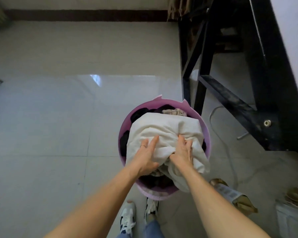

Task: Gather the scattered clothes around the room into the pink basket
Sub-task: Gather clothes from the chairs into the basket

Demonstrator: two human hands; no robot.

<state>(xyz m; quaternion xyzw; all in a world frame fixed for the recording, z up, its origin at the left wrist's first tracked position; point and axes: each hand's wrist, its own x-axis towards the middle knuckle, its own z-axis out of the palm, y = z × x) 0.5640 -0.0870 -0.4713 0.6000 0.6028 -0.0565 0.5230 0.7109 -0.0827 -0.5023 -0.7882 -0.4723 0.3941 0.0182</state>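
Note:
The pink basket [169, 102] stands on the tiled floor just in front of my feet, full of clothes. A large cream garment [165, 126] lies on top and spills over the basket's near right rim. Dark clothes [138, 115] and a beige patterned piece [175, 112] show beneath it at the far side. My left hand [145, 156] rests flat on the cream garment with fingers spread. My right hand [182, 152] has its fingers curled into a bunch of the same cloth.
A black metal frame [230, 93] rises close to the basket's right. A grey cable [215, 115] loops on the floor beside it. Boxes and bags [236, 198] sit at the lower right. Pale floor tiles [50, 126] stretch to the left, up to a dark skirting board.

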